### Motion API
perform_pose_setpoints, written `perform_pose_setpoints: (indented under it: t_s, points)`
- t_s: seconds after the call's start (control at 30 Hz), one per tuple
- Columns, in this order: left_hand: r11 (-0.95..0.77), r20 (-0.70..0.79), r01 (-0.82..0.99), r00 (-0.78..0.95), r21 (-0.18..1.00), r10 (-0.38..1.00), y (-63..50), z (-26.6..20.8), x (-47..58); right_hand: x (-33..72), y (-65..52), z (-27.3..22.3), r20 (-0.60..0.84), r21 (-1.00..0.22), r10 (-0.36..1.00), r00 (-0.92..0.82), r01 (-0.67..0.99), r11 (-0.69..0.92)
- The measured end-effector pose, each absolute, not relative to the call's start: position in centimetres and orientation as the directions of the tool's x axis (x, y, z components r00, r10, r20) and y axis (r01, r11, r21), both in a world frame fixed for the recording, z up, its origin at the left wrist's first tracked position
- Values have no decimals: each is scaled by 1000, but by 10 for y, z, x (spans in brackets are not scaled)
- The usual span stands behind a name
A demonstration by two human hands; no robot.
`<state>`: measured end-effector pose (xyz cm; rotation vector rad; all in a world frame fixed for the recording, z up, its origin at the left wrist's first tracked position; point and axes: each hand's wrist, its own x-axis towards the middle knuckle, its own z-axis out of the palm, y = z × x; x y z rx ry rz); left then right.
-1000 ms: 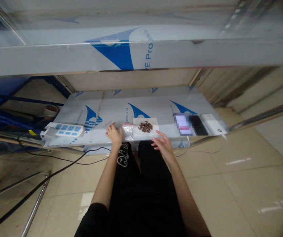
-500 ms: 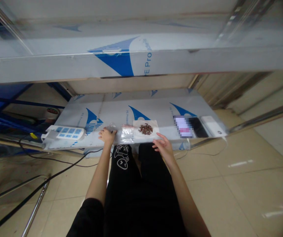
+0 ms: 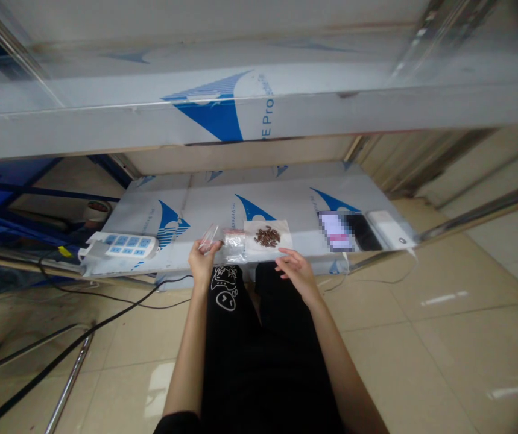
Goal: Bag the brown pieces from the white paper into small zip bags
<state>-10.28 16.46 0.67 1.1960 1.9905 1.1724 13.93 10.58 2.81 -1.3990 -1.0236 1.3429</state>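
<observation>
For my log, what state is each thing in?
Left hand: holding clear bag
Right hand: open, apparently holding nothing
Brown pieces: loosely piled on paper sheet
Plastic bags: lying flat
Power strip: lying flat
Pixelated device: screen bright
Black device: face dark
White device: cable attached

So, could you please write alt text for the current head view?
The left hand holds a clear plastic bag, while the right hand is near brown pieces piled on a white sheet. Clear packets lie between them on a shelf.
</observation>
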Motion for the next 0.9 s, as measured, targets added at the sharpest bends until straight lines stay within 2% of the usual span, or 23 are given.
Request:
perform_pose_setpoints:
  t_s: [0.07, 0.13, 0.23, 0.33, 0.53, 0.67, 0.8, 0.9]
  points:
    - [136, -62, 227, -307, 964, 950, 150, 17, -86, 135, 106, 30, -217, -976, 976, 19, -6, -217]
    - [75, -64, 138, -82, 988, 995, 135, 26, -68, 129, 106, 31, -214, -977, 977, -16, -2, -214]
    - [4, -32, 139, 199, 990, 979, 117, 35, -46, 124, 106, 33, -231, -972, 972, -47, -24, -232]
    - [-15, -30, 152, 291, 988, 956, 106, 38, -33, 124, 104, 35, -234, -971, 971, -54, -38, -236]
    - [62, -76, 119, 111, 991, 991, 98, 26, -26, 137, 97, 44, -285, -958, 956, -71, -3, -286]
    - [72, -65, 100, -77, 992, 995, 96, 18, -26, 143, 95, 49, -352, -933, 919, -179, -19, -361]
    - [44, -12, 160, -193, 986, 981, 98, 17, -25, 144, 94, 50, -353, -919, 875, -330, -51, -390]
    - [-23, 114, 313, -277, 950, 954, 100, 25, -24, 144, 95, 47, -359, -918, 886, -292, -61, -392]
